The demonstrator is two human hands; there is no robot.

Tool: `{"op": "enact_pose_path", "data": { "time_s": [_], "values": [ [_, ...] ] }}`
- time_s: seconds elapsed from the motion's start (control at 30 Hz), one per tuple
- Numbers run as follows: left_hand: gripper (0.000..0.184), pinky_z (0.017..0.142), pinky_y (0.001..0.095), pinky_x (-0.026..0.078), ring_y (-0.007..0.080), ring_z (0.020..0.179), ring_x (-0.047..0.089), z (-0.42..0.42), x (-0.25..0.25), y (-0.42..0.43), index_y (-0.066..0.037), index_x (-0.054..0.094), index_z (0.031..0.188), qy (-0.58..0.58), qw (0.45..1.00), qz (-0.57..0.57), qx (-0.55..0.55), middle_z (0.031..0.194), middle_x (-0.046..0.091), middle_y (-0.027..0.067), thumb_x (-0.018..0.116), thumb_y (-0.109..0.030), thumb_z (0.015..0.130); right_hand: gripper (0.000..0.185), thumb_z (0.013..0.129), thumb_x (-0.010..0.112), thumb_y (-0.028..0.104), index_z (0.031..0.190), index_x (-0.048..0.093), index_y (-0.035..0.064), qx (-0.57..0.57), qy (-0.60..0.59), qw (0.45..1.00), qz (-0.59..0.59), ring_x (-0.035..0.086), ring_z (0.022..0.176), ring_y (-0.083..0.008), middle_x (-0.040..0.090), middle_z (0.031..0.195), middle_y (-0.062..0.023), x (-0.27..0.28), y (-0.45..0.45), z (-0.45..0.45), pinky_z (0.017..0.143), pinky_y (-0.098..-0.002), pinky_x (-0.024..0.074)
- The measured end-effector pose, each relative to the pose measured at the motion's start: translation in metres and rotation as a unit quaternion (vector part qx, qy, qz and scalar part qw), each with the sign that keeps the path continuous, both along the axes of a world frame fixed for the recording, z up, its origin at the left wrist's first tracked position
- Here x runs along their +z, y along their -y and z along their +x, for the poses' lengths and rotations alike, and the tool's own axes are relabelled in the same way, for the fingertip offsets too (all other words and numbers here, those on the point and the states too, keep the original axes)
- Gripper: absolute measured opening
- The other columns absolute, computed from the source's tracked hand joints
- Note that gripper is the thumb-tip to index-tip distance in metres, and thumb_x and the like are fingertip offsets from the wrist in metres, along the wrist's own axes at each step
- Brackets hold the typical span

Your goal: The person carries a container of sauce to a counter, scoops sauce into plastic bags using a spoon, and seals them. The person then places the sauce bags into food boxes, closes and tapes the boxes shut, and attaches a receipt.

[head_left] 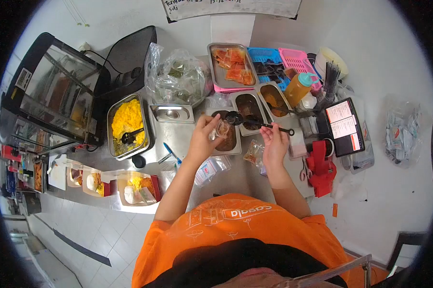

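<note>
A small clear plastic cup (pixel 222 129) is in my left hand (pixel 204 139), its fingers closed around the side. My right hand (pixel 275 144) grips the handle of a black ladle (pixel 234 118), whose bowl is right beside the cup's rim. What the ladle's bowl holds is too small to make out. Below the cup stands a steel pan (pixel 234 150) of brown sauce, partly hidden by my left hand. Behind the ladle is a second steel pan (pixel 263 118) with dark sauce. To its right, a third pan (pixel 287 106) contains orange-brown sauce and a utensil.
Left are a pan of yellow scrambled egg (pixel 128 120), filled food boxes (pixel 138 188) and a glass display warmer (pixel 65 91). Behind sit a bag of greens (pixel 180 77) and a tray of orange-red food (pixel 233 65). Right are a sauce bottle (pixel 298 86) and a red tape dispenser (pixel 320 168).
</note>
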State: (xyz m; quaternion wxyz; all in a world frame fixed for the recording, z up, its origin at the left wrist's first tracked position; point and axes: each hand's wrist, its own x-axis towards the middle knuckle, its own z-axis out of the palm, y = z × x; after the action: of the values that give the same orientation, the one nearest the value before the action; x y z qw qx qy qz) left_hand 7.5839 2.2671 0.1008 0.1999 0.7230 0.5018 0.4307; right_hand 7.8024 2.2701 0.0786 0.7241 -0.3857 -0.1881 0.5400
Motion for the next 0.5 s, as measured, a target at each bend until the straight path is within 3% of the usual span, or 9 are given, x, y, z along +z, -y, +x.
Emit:
{"op": "enact_pose_path", "data": {
  "time_s": [0.13,0.5],
  "values": [
    [0.059,0.084,0.0334,0.045,0.0245,0.092,0.057,-0.005,0.016,0.001,-0.001,0.054,0.114,0.032,0.999,-0.027,-0.013,0.101,0.058,0.0114,0.079,-0.006,0.061,0.018,0.092,0.053,0.015,0.099,0.051,-0.0020,-0.009,0.071,0.997,0.011,0.061,0.075,-0.0200,0.057,0.086,-0.0104,-0.010,0.003,-0.010,0.074,-0.0338,0.0542],
    [0.069,0.083,0.0348,0.046,0.0235,0.092,0.059,-0.009,0.016,0.002,-0.004,0.048,0.119,-0.012,0.997,-0.068,-0.021,0.102,0.059,0.0106,0.081,-0.008,0.059,0.017,0.091,0.054,0.013,0.096,0.052,-0.0024,0.030,-0.048,0.996,-0.065,0.061,0.079,-0.0223,0.056,0.088,-0.0123,-0.010,0.003,-0.012,0.074,-0.0360,0.0546]
  ]
}}
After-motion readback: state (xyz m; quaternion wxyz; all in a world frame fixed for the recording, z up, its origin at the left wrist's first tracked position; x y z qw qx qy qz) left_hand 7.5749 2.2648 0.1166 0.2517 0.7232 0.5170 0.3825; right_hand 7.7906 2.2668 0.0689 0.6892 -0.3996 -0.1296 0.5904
